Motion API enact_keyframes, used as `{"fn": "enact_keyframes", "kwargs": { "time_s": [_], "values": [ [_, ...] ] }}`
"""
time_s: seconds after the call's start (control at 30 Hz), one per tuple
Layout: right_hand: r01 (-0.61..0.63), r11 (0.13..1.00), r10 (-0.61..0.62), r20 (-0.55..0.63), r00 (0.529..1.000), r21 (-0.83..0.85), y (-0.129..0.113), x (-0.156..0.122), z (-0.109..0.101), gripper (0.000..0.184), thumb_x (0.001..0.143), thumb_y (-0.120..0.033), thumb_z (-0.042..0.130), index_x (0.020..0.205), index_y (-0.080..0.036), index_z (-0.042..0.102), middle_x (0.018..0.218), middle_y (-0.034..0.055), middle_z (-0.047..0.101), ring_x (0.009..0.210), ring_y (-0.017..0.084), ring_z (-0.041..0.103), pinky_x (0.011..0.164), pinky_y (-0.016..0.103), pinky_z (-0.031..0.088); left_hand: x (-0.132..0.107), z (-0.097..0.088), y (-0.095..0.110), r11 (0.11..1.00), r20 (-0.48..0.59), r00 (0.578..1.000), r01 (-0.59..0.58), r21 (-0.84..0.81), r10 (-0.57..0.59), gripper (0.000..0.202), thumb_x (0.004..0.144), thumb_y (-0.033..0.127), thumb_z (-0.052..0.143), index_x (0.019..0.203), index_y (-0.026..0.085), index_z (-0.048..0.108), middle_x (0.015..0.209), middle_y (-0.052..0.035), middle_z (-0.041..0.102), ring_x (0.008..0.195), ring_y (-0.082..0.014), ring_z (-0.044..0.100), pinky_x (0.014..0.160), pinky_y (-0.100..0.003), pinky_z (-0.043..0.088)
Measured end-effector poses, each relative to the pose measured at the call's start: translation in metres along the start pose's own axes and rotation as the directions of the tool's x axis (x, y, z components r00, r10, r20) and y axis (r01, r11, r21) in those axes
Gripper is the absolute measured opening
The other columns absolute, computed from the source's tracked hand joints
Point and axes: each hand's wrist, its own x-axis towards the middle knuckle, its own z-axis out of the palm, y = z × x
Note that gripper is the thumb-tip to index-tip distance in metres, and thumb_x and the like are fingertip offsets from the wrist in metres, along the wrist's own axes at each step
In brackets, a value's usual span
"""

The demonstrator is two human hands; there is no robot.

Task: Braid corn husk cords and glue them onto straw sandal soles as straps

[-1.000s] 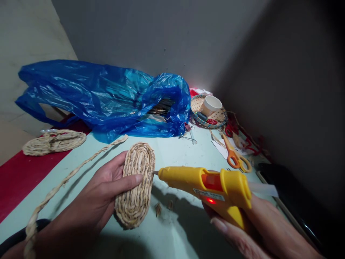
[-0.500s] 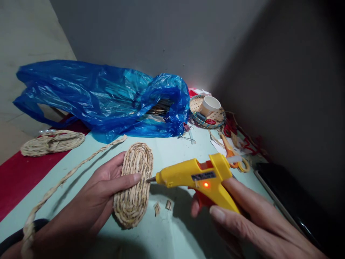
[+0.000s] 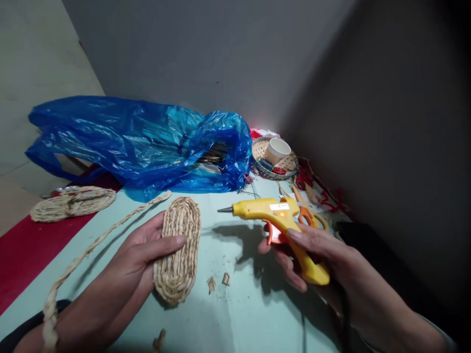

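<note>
My left hand (image 3: 147, 255) grips an oval coil of braided straw cord (image 3: 180, 255) by its left side, thumb across the front. A loose twisted length of the straw cord (image 3: 91, 245) runs over my left forearm, its tip near the blue bag. In my right hand (image 3: 316, 255) is a yellow hot glue gun (image 3: 268, 208), held by its handle with fingers near the orange trigger. Its metal nozzle points left and stands apart from the coil. A small orange light glows on its body.
Behind lies a blue plastic bag (image 3: 140, 142). A woven basket (image 3: 259, 147) holding a cup (image 3: 277, 149) stands at back right, orange-handled scissors (image 3: 307, 211) nearer. A tied straw bundle (image 3: 73, 203) rests at left. Two straw scraps (image 3: 225, 279) lie on the table.
The glue gun has moved away from the coil's right edge, rightward and up, and rolled in my right hand. The left hand still holds the coil, with little movement.
</note>
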Motion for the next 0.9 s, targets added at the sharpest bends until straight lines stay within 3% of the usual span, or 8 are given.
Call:
{"fn": "enact_keyframes", "kwargs": {
  "time_s": [0.23, 0.33, 0.47, 0.53, 0.6, 0.7, 0.77, 0.9],
  "values": [
    [-0.036, 0.995, 0.027, -0.086, 0.996, -0.098, 0.002, 0.009, -0.009, 0.031, 0.093, -0.041, 0.061, 0.093, -0.011, 0.068, 0.074, 0.0028, 0.062, 0.069, 0.013, 0.058, 0.066, 0.023, 0.048, 0.000, -0.001, -0.002, 0.993, 0.054, 0.998, -0.045, 0.112, 0.039, 0.056, 0.077, 0.005, 0.067, 0.128, 0.027, 0.062, 0.124, -0.0045, 0.074, 0.114, -0.0279, 0.068, 0.076, -0.030, 0.060],
    [-0.024, 0.905, -0.024, -0.108, 0.994, -0.424, 0.002, 0.009, -0.022, 0.039, 0.094, -0.052, 0.058, 0.089, -0.015, 0.068, 0.078, 0.0053, 0.065, 0.073, 0.017, 0.062, 0.068, 0.028, 0.048, 0.000, -0.002, -0.002, 0.987, 0.120, 0.990, -0.087, 0.134, 0.071, 0.052, 0.079, 0.005, 0.064, 0.128, 0.021, 0.061, 0.120, -0.0084, 0.075, 0.110, -0.0288, 0.070, 0.081, -0.035, 0.058],
    [0.022, 0.326, -0.375, -0.107, 0.921, -0.945, 0.003, 0.002, -0.039, 0.047, 0.091, -0.055, 0.057, 0.059, -0.020, 0.054, 0.053, 0.0008, 0.045, 0.046, 0.012, 0.040, 0.045, 0.026, 0.024, 0.001, -0.006, -0.003, 0.984, 0.155, 0.983, -0.120, 0.129, 0.100, 0.047, 0.079, 0.003, 0.063, 0.124, 0.016, 0.063, 0.114, -0.0105, 0.077, 0.106, -0.0281, 0.071, 0.086, -0.037, 0.056],
    [-0.003, 0.047, -0.542, -0.028, 0.840, -0.999, 0.004, -0.004, -0.028, 0.042, 0.092, -0.045, 0.056, 0.057, -0.022, 0.046, 0.046, -0.0018, 0.034, 0.039, 0.009, 0.025, 0.045, 0.028, 0.009, 0.002, -0.007, -0.004, 0.985, 0.157, 0.982, -0.125, 0.121, 0.105, 0.047, 0.078, 0.002, 0.063, 0.122, 0.016, 0.064, 0.111, -0.0100, 0.078, 0.105, -0.0273, 0.071, 0.086, -0.036, 0.055],
    [0.081, -0.087, -0.558, 0.116, 0.821, -0.993, 0.003, -0.009, 0.002, 0.034, 0.092, -0.035, 0.051, 0.061, -0.022, 0.047, 0.046, -0.0008, 0.038, 0.038, 0.010, 0.026, 0.044, 0.028, 0.010, 0.001, -0.007, -0.005, 0.984, 0.163, 0.980, -0.132, 0.116, 0.113, 0.047, 0.077, 0.001, 0.064, 0.121, 0.017, 0.064, 0.108, -0.0089, 0.078, 0.104, -0.0261, 0.071, 0.086, -0.035, 0.054],
    [0.373, 0.123, -0.270, 0.330, 0.905, -0.920, -0.001, -0.014, 0.070, 0.020, 0.096, -0.036, 0.051, 0.087, -0.021, 0.060, 0.080, 0.0073, 0.065, 0.062, 0.018, 0.058, 0.054, 0.028, 0.041, 0.000, -0.005, -0.004, 0.982, 0.171, 0.977, -0.150, 0.112, 0.129, 0.048, 0.076, 0.001, 0.064, 0.121, 0.018, 0.064, 0.104, -0.0072, 0.079, 0.099, -0.0247, 0.073, 0.083, -0.033, 0.055],
    [0.439, 0.232, -0.123, 0.422, 0.898, -0.868, -0.004, -0.014, 0.109, 0.014, 0.093, -0.035, 0.056, 0.087, -0.023, 0.060, 0.088, 0.0055, 0.067, 0.064, 0.017, 0.058, 0.053, 0.027, 0.042, -0.001, -0.004, -0.003, 0.982, 0.169, 0.977, -0.152, 0.111, 0.132, 0.048, 0.075, 0.002, 0.065, 0.120, 0.018, 0.064, 0.103, -0.0068, 0.079, 0.092, -0.0246, 0.074, 0.080, -0.034, 0.056],
    [0.491, 0.355, -0.159, 0.466, 0.870, -0.795, -0.007, -0.011, 0.123, 0.006, 0.089, -0.020, 0.055, 0.086, -0.023, 0.061, 0.090, 0.0040, 0.067, 0.067, 0.015, 0.057, 0.053, 0.024, 0.043, -0.001, -0.006, -0.003, 0.986, 0.149, 0.981, -0.142, 0.091, 0.127, 0.045, 0.074, 0.004, 0.069, 0.116, 0.019, 0.065, 0.098, -0.0053, 0.080, 0.083, -0.0242, 0.075, 0.071, -0.033, 0.056]
  ]
}}
